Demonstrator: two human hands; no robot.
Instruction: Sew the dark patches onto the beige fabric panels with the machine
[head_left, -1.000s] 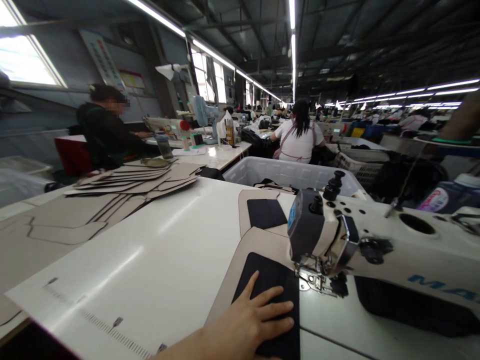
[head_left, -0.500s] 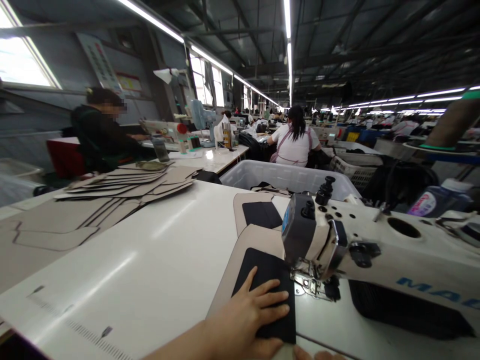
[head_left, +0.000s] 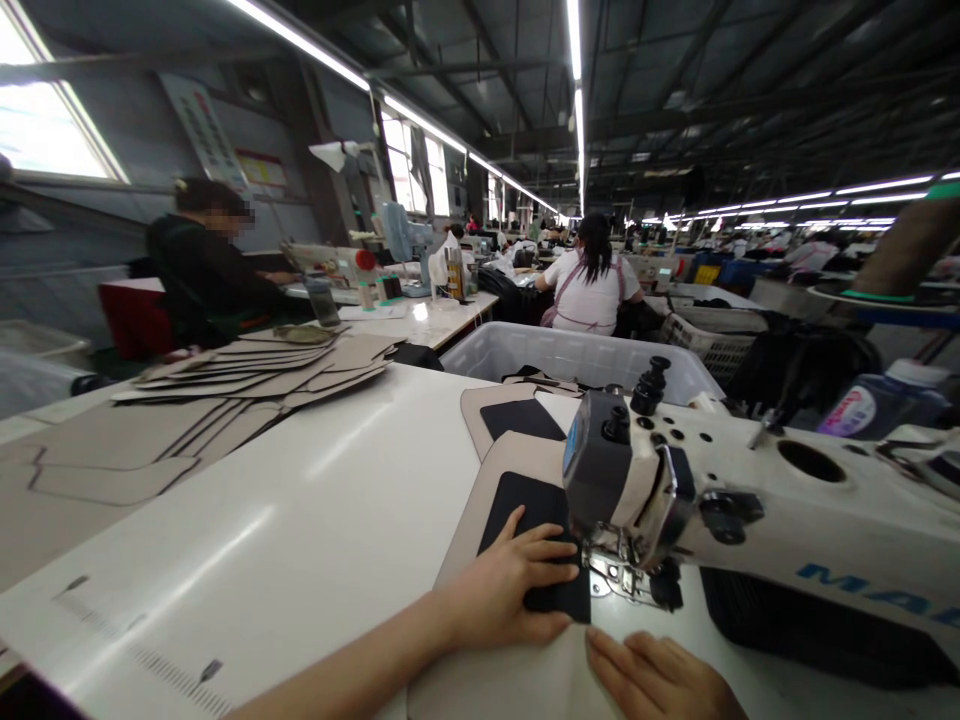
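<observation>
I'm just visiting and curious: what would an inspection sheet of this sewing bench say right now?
Surface: white table, glossy, with a printed ruler along the near edge.
Job's things: beige panel with a black patch lying under the sewing machine head; a second like panel lies behind it.
Clutter: stack of beige cut pieces at the left; grey bin behind the table.
Hands: left hand flat on the patch; right hand flat on the panel's near end.
Cables: nothing seen.
Surroundings: other people seated at benches; strip lights overhead; windows at the left.
</observation>
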